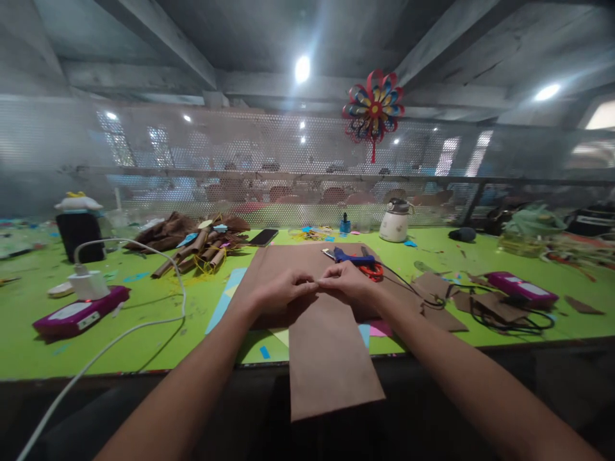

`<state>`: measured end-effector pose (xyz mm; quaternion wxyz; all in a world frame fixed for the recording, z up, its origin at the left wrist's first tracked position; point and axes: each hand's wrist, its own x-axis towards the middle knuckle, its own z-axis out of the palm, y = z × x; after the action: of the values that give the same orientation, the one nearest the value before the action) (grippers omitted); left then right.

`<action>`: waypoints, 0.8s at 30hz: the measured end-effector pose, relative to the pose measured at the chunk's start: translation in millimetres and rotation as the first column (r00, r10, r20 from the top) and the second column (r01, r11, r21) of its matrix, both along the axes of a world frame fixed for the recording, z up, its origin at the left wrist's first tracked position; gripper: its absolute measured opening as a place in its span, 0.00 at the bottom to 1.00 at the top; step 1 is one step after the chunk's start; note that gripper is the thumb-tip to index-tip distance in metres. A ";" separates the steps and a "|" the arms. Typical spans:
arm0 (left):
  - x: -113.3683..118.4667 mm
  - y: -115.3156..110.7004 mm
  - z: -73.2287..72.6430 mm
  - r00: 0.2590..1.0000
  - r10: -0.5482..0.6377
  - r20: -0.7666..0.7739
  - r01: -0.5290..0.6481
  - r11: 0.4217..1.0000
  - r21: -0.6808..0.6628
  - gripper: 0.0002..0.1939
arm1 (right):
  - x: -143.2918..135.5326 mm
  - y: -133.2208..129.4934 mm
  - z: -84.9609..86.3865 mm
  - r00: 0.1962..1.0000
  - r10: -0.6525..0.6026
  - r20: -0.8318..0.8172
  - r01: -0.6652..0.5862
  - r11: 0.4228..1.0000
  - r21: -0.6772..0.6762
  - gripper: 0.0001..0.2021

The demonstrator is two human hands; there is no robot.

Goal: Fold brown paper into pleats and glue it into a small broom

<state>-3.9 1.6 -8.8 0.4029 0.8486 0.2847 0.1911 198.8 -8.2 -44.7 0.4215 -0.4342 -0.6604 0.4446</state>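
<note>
Brown paper strip (327,346), one piece, long and flat, lying on the green table (144,320) with its near end hanging over the table's front edge toward 6 o'clock; its far end sits directly under both hands. Left hand (281,291) and right hand (348,285), one each, meet fingertip to fingertip at the centre of the view, fingers pinched closed on the strip's far edge; what exactly lies between the tips is too small to tell. Beneath the strip, one larger brown sheet (298,262) extends toward 12 o'clock. Blue glue gun (353,259), one, just beyond the right hand at 12 o'clock, beside orange-handled scissors (372,272), one pair. Phone (263,237), one, dark, at 11 o'clock. Rolled brown paper tubes (202,250), a heap, uncounted, at 10 o'clock. Magenta boxes, two: one (79,314) at 9 o'clock bearing a white charger (89,283) with trailing cable, one (521,288) at 3 o'clock. White kettle (394,221), one, at 1 o'clock. Paper pinwheel (373,109), one, hung on the mesh screen above.
</note>
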 end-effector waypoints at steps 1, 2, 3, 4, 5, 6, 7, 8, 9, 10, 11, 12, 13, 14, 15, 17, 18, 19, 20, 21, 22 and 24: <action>0.2 0.6 -0.6 1.000 0.003 -0.018 -0.002 0.998 0.061 0.18 | -2.0 -2.0 0.4 1.000 -0.007 -0.015 0.007 1.000 0.004 0.16; 0.1 1.6 -1.3 0.999 0.010 -0.046 -0.005 0.993 0.118 0.18 | -4.1 -4.7 1.4 1.000 -0.011 -0.026 0.011 1.000 0.011 0.16; -0.2 2.7 -2.0 0.997 0.019 -0.072 -0.007 0.987 0.163 0.17 | -6.1 -7.9 2.9 0.999 -0.015 -0.034 0.015 1.000 0.020 0.15; -0.7 3.6 -2.6 0.995 0.027 -0.091 -0.010 0.983 0.185 0.17 | -7.6 -11.3 4.9 0.999 -0.015 -0.030 0.016 0.999 0.030 0.15; -1.4 4.1 -2.8 0.994 0.034 -0.101 -0.014 0.981 0.194 0.17 | -8.4 -14.4 7.3 1.000 -0.015 -0.023 0.016 0.999 0.038 0.15; -2.0 4.0 -2.7 0.994 0.039 -0.103 -0.018 0.981 0.195 0.17 | -8.3 -17.0 9.9 1.000 -0.008 -0.013 0.009 0.999 0.045 0.14; -2.7 3.3 -2.3 0.994 0.041 -0.099 -0.022 0.982 0.188 0.16 | -7.3 -18.6 12.4 1.000 0.009 0.003 -0.009 0.999 0.051 0.14; -3.1 2.2 -1.8 0.995 0.044 -0.086 -0.028 0.984 0.173 0.16 | -5.3 -18.9 14.6 0.999 0.038 0.028 -0.040 0.997 0.061 0.14; -3.5 0.8 -1.3 0.996 0.046 -0.070 -0.035 0.989 0.146 0.16 | -2.5 -18.1 16.4 0.995 0.075 0.061 -0.079 0.994 0.074 0.14; -3.6 -0.5 -1.1 0.997 0.046 -0.054 -0.040 0.993 0.109 0.16 | 0.8 -16.1 17.4 0.989 0.111 0.098 -0.120 0.989 0.088 0.15; -3.6 -1.4 -1.3 0.999 0.042 -0.033 -0.040 0.997 0.066 0.16 | 4.4 -13.3 17.8 0.981 0.139 0.133 -0.153 0.983 0.098 0.15; -3.5 -1.7 -2.0 0.999 0.036 -0.011 -0.035 0.999 0.023 0.16 | 8.0 -10.0 17.5 0.975 0.154 0.161 -0.171 0.980 0.098 0.15; -3.3 -1.3 -3.2 1.000 0.030 0.009 -0.030 0.999 -0.016 0.16 | 11.2 -6.6 16.7 0.971 0.156 0.180 -0.175 0.980 0.094 0.16; -3.1 -0.1 -4.9 0.999 0.023 0.024 -0.022 0.999 -0.048 0.16 | 13.9 -3.6 15.6 0.969 0.152 0.192 -0.172 0.981 0.089 0.17; -3.0 1.6 -6.8 0.999 0.016 0.033 -0.014 0.997 -0.071 0.17 | 16.1 -1.3 14.6 0.968 0.149 0.202 -0.169 0.982 0.087 0.18; -3.3 5.9 -10.9 0.999 0.012 0.041 -0.008 0.995 -0.096 0.17 | 18.6 0.8 13.8 0.965 0.145 0.218 -0.170 0.980 0.099 0.19; -3.9 8.0 -12.6 0.999 0.011 0.040 -0.007 0.995 -0.102 0.17 | 19.1 0.6 14.0 0.964 0.144 0.223 -0.172 0.979 0.111 0.19; -4.8 9.9 -13.9 0.999 0.013 0.040 -0.008 0.995 -0.103 0.17 | 19.5 -0.2 14.8 0.964 0.141 0.224 -0.171 0.978 0.123 0.19; -6.0 11.4 -14.8 0.999 0.018 0.037 -0.015 0.995 -0.101 0.17 | 19.7 -1.2 15.7 0.966 0.136 0.221 -0.167 0.977 0.130 0.19; -7.4 12.5 -15.0 0.999 0.030 0.028 -0.027 0.995 -0.094 0.17 | 19.9 -2.3 16.7 0.968 0.128 0.216 -0.159 0.978 0.134 0.19; -8.8 13.1 -14.8 0.999 0.045 0.013 -0.044 0.996 -0.080 0.18 | 20.2 -3.0 17.4 0.971 0.118 0.208 -0.148 0.980 0.136 0.18; -11.2 12.6 -12.7 0.996 0.081 -0.031 -0.082 0.996 -0.020 0.19 | 21.0 -3.1 17.7 0.977 0.099 0.190 -0.125 0.983 0.133 0.18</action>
<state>-15.1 14.2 -21.5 0.3992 0.8348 0.3272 0.1914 219.9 -11.3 -26.9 0.3637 -0.4034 -0.7503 0.3769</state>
